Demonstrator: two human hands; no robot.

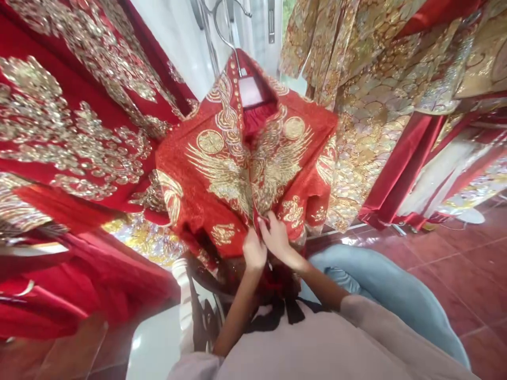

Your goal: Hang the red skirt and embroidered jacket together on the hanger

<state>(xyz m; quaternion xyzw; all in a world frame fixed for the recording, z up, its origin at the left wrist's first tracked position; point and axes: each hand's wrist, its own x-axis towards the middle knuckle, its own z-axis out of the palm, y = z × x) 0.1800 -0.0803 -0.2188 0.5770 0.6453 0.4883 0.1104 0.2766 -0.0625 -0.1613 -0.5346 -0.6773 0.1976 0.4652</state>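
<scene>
In front of me a red jacket (225,184) with gold embroidery hangs on a metal hanger (222,32). Its collar stands open at the top, showing a pale label (250,91) and a red lining. Low on the front, where the two edges meet, my left hand (254,250) grips the jacket's edge with curled fingers. Just right of it and slightly higher, my right hand (274,238) pinches the opposite front edge. The two hands nearly touch. Whatever fastening may lie between the fingertips is too small to make out.
Red garments with silver-gold beading (71,126) hang close on the left. Gold sequined garments (364,121) hang on the right. A white chair (154,343) stands at lower left, over a red tiled floor (455,264).
</scene>
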